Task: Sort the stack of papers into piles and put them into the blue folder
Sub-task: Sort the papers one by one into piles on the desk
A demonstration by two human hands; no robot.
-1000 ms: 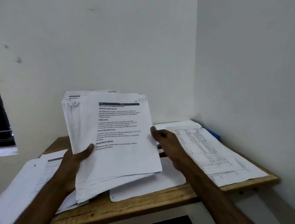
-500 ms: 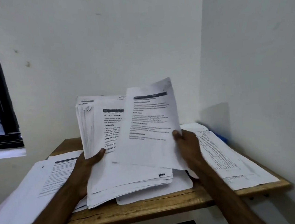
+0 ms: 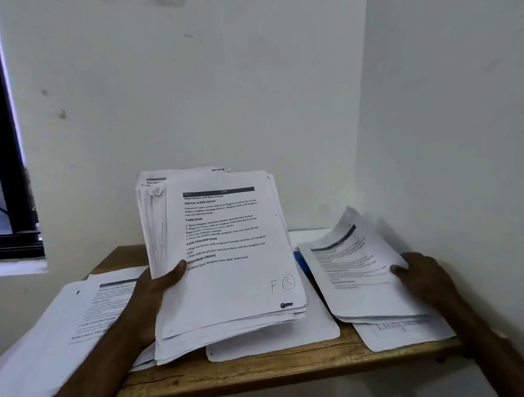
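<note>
so the left hand (image 3: 155, 298) is clamped on the stack of papers (image 3: 225, 265), thumb over the front near the left edge, fingers hidden behind, holding it tilted up with its bottom edge resting down near the wooden table (image 3: 238, 371). the right hand (image 3: 426, 279) is pinching a single sheet (image 3: 352, 272) by its right edge, and that sheet hangs curled just above the right pile (image 3: 402, 328) by the wall, not flat on it yet as far as i can tell. there's another pile on the left (image 3: 54, 336) hanging off the table's edge, and a loose white sheet (image 3: 282, 339) lying under the stack. the blue folder (image 3: 301, 263) is barely visible, just a thin blue strip poking out between the stack and the right pile, mostly buried under paper. stuff that could go sideways imo: the stack is only held on one side, so the loose pages at the front could fan out or slide off the bottom if the thumb eases up. the sheet in the right hand is bowed, so if it's let go early it may glide off toward the wall or land crooked and muddle the piles. the left pile overhangs a lot, so one nudge from the forearm and it's probably on the floor. and the folder being buried means digging it out later could mix up the sorted piles.
</note>
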